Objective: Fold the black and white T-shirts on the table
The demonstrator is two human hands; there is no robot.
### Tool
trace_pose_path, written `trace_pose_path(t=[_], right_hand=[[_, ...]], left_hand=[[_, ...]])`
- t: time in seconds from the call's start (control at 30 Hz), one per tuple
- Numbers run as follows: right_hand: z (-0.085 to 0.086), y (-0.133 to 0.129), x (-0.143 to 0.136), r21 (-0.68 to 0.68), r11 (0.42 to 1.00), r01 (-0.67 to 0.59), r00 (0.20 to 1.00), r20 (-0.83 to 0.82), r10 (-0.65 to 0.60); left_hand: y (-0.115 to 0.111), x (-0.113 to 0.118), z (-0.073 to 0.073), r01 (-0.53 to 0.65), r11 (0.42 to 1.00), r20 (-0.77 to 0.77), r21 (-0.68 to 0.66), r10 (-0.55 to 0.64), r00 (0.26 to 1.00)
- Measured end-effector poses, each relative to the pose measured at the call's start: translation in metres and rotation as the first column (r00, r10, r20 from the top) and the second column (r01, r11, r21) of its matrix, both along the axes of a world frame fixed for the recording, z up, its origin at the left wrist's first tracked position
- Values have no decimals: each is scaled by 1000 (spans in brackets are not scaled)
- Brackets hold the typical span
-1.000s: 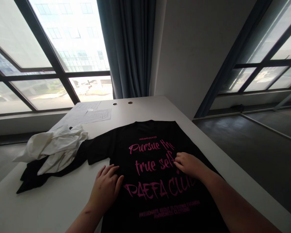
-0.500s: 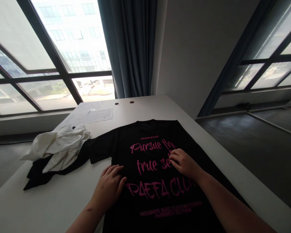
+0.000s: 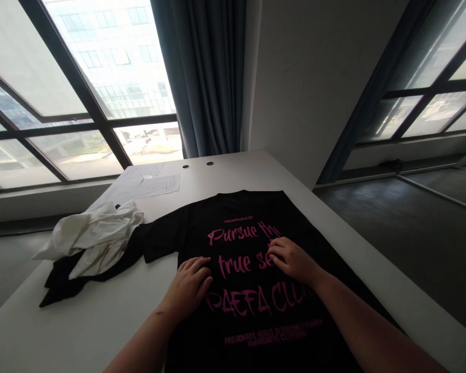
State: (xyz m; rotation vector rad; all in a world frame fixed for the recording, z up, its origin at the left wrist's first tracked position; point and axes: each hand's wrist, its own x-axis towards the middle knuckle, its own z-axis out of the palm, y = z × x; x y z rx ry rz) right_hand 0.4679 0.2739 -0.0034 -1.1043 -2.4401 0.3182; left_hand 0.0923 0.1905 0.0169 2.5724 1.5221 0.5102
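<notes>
A black T-shirt (image 3: 233, 282) with pink lettering lies spread flat on the white table (image 3: 112, 321), its neckline toward the far end. Near the shirt's left side edge, my left hand (image 3: 192, 285) rests palm down on the cloth, its fingers stretched over the fabric. My right hand (image 3: 291, 259) lies on the printed area to the right, fingers extended and covering part of the words. Neither hand grips the cloth. The shirt's left sleeve reaches out toward a heap of clothes; its right sleeve is not visible, and the lower hem is out of frame.
Crumpled white cloth (image 3: 89, 233) lies with black cloth (image 3: 66, 274) on the table's left side. Paper sheets (image 3: 157, 186) and two round holes (image 3: 210, 163) are at the far end. Beyond stand a blue curtain (image 3: 209, 77), windows and a pillar (image 3: 295, 88).
My left hand has slid a little to the right and up, further onto the shirt. My right hand has stayed almost in place.
</notes>
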Motion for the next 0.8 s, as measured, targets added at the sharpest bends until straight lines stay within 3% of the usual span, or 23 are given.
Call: trace_pose_path(t=[0.5, 0.8], right_hand=[[-6, 3, -1, 15, 999, 40, 999, -30, -40], [-6, 4, -2, 67, 996, 55, 998, -8, -55]], left_hand=[[-1, -6, -9, -11, 999, 36, -48, 12, 999], [4, -16, -30, -35, 999, -95, -1, 35, 995]])
